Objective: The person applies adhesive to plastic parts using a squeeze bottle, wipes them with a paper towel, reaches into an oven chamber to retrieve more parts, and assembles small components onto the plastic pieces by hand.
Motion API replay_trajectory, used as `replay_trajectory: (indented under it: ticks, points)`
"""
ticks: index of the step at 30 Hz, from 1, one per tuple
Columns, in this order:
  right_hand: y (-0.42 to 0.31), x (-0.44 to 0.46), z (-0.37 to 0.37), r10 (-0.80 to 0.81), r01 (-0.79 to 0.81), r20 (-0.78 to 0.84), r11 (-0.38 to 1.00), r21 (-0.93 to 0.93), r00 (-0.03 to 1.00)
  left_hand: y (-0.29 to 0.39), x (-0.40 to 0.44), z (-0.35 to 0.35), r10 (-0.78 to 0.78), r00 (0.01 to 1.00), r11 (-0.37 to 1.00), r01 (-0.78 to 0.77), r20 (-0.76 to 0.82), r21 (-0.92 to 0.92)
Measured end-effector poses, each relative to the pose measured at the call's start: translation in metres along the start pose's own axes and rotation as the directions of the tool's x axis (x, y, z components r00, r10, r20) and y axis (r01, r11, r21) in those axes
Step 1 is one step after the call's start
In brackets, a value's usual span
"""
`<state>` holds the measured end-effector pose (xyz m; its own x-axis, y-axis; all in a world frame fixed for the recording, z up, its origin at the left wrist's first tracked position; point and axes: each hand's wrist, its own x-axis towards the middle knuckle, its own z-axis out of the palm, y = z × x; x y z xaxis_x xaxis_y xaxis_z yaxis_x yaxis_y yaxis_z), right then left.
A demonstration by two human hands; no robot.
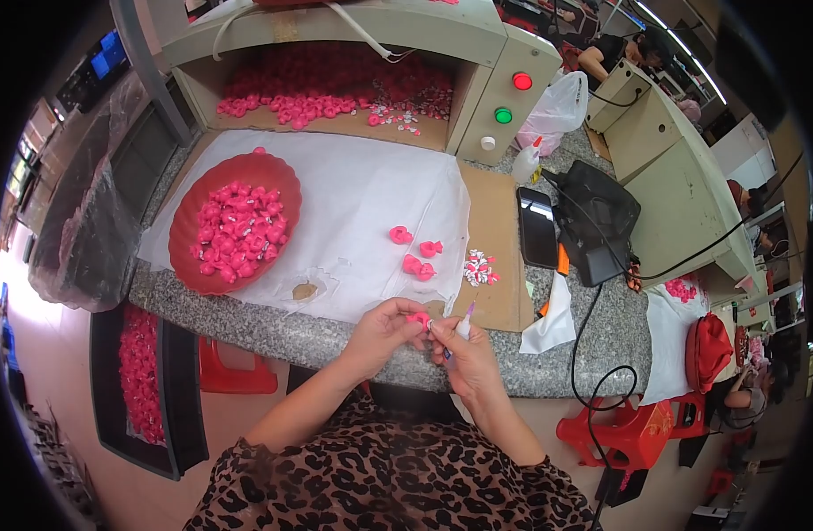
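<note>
My left hand (386, 329) pinches a small pink molded piece (418, 319) at the table's front edge. My right hand (468, 356) is closed around a slim pen-like tool (464, 326) with a purplish tip pointing up and away. Its thumb and forefinger meet at the pink piece; a tiny pale bit may be between them, too small to name. Beyond my hands, several loose pink pieces (413, 265) lie on a white sheet (353, 190). To their right, a little heap of small white and pink parts (480, 268) rests on cardboard (504, 305).
A red scalloped bowl (182, 232) full of pink pieces stands left. Behind is a machine opening (336, 66) heaped with more pieces. A phone (537, 227), black bag (597, 221), squeeze bottle (527, 163) and cable (592, 332) lie right. Red stools (619, 434) stand below.
</note>
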<state>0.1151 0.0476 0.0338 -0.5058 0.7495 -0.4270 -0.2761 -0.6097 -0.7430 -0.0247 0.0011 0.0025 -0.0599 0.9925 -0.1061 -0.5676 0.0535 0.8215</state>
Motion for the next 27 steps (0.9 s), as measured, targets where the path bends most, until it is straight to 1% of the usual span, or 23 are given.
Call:
replay_trajectory:
  ticks: [4,6,7,9,10,12,13,15,19,21,22,24,25,27]
  points:
    - [0.001,0.001,0.0,-0.003,0.003,-0.006,1.0,-0.026,1.0,-0.002,0.0,-0.002,0.001,1.0,1.0,-0.001,-0.003,0.012]
    - [0.004,0.0,0.003,-0.056,0.051,-0.054,0.995,-0.08,0.997,-0.002,0.0,-0.001,0.012,1.0,1.0,-0.012,-0.006,0.014]
    - [0.005,0.0,0.004,-0.055,0.05,-0.055,0.996,-0.08,0.997,-0.003,0.0,-0.002,0.011,1.0,1.0,-0.011,-0.007,0.013]
    - [0.008,0.0,0.004,-0.02,0.019,-0.033,1.0,-0.013,0.999,-0.004,0.0,-0.002,0.03,0.999,0.999,-0.03,-0.012,0.013]
    - [0.006,0.0,0.005,-0.018,0.017,-0.034,1.0,-0.014,0.999,-0.004,-0.001,-0.003,0.029,0.999,1.0,-0.029,-0.014,0.011]
    - [0.0,0.0,0.007,0.09,-0.09,-0.001,0.996,0.007,0.996,-0.002,-0.002,-0.002,0.044,0.999,0.998,-0.044,-0.007,0.041]
    - [-0.003,0.001,0.007,0.093,-0.093,-0.002,0.996,0.006,0.996,-0.001,-0.002,-0.001,0.043,0.999,0.998,-0.043,-0.008,0.039]
    - [-0.006,0.001,0.006,0.176,-0.176,0.09,0.984,-0.014,0.98,0.002,-0.002,0.0,0.05,0.999,0.997,-0.051,0.01,0.054]
    - [-0.007,-0.001,0.006,0.195,-0.199,0.105,0.98,0.02,0.975,-0.002,-0.002,-0.002,0.05,0.998,0.996,-0.053,0.05,0.069]
    - [-0.006,-0.001,0.003,0.165,-0.172,0.127,0.984,0.046,0.978,-0.006,-0.001,0.0,0.114,0.993,0.976,-0.105,-0.036,0.191]
    - [-0.006,-0.001,0.0,0.165,-0.172,0.129,0.984,0.047,0.978,-0.005,-0.002,0.001,0.115,0.993,0.975,-0.106,-0.037,0.194]
    - [-0.006,-0.001,-0.007,0.067,-0.066,0.165,0.998,-0.01,0.984,-0.001,-0.003,0.005,0.004,0.999,0.932,-0.021,0.047,0.361]
    - [-0.006,0.0,-0.008,0.062,-0.062,0.164,0.998,-0.008,0.984,0.001,-0.003,0.008,0.005,0.999,0.932,-0.023,0.052,0.363]
    - [-0.005,0.0,-0.011,0.067,-0.063,0.168,0.998,-0.028,0.984,0.006,-0.003,0.012,-0.062,0.993,0.954,0.028,0.104,0.297]
